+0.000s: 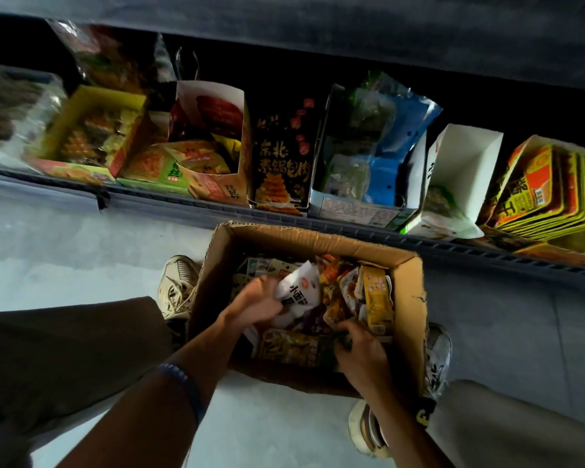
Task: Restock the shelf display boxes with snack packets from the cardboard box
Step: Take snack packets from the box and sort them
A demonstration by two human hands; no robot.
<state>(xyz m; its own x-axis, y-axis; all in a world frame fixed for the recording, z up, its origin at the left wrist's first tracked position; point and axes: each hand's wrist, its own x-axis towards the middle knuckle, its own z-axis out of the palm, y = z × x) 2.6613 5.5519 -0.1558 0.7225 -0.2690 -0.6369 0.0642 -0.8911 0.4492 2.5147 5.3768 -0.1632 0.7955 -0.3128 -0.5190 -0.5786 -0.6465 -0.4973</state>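
Note:
A brown cardboard box (407,298) stands on the floor between my feet, full of mixed snack packets. My left hand (255,304) reaches into its middle and grips a white packet (299,290) with black lettering. My right hand (360,354) is down at the box's near right, its fingers curled into a pile of packets beside a yellow packet (379,300); what it holds is hidden. Above the box, a low shelf carries a row of open display boxes: a yellow one (66,121), a white and red one (217,96), a black one (281,157), and a white one (466,153).
The grey shelf rail (169,201) runs across just beyond the box. A carton of blue and green bags (362,204) and a stack of yellow and orange packets (547,194) stand at the right. My shoes (178,285) flank the box on pale floor.

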